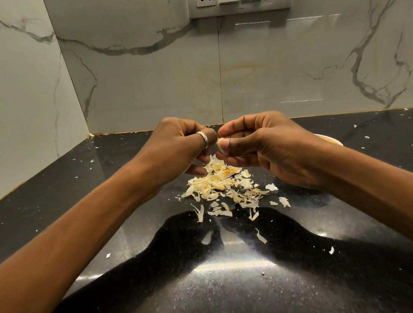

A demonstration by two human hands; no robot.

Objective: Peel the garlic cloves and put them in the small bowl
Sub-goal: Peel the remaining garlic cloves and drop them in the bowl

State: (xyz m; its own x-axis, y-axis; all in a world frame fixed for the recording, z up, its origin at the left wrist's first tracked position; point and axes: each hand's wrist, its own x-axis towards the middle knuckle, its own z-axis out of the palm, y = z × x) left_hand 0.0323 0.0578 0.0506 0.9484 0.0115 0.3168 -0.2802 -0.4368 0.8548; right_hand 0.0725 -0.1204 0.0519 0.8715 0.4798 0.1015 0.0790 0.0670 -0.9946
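While the left hand [180, 149] and right hand [263, 147] are pinching a garlic clove [218, 145] above the peelings [217, 183], skin removal is proceeding; the next move is calling for the small bowl [332, 138], apparently behind the right hand.

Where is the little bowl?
In the head view, the bowl sits on the counter at the right, mostly hidden behind the right hand, just right of the peels.

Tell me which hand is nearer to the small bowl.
Right. The right hand partly hides the bowl behind it; the left hand is farther left.
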